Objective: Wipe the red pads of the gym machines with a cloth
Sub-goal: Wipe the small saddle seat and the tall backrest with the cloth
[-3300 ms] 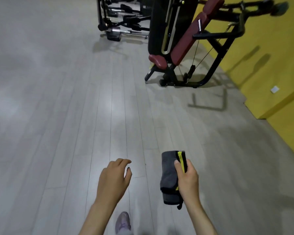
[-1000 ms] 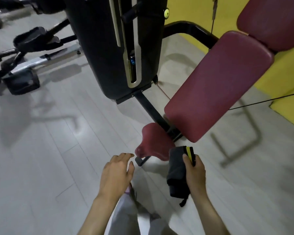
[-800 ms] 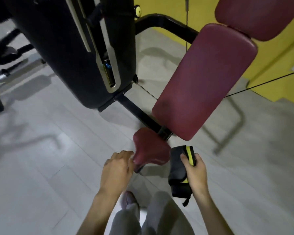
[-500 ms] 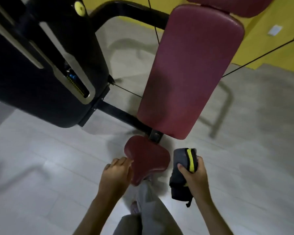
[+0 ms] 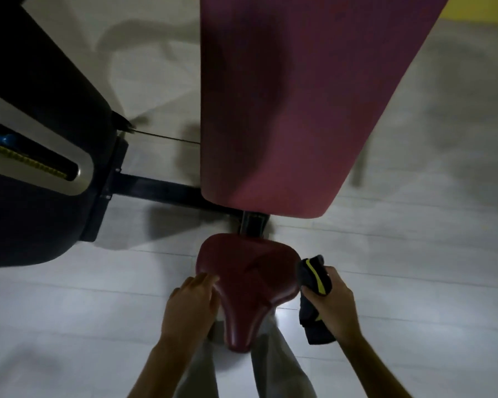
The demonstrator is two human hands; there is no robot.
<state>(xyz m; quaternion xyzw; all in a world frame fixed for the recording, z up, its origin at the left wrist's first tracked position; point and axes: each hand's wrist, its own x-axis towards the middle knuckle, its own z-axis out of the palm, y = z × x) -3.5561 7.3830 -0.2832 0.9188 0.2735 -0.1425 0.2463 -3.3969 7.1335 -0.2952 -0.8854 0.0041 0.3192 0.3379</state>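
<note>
A dark red seat pad [image 5: 247, 285] sits just below me, its narrow nose pointing toward my legs. Above it rises a long red back pad [image 5: 293, 104] that fills the upper middle of the view. My left hand [image 5: 191, 303] rests against the seat's left edge with fingers relaxed. My right hand [image 5: 332, 303] grips a folded dark grey cloth [image 5: 314, 280] with a yellow stripe, held just off the seat's right edge, close to it.
The machine's black weight-stack housing [image 5: 38, 156] with a silver slot stands at the left, joined to the seat post by a black floor bar [image 5: 167, 191]. A thin cable [image 5: 161, 137] runs to the back pad. Pale plank floor [image 5: 414, 254] surrounds the machine.
I have walked up to the machine until the seat lies between my hands. My left hand has reached the seat's edge; my right hand still holds the cloth.
</note>
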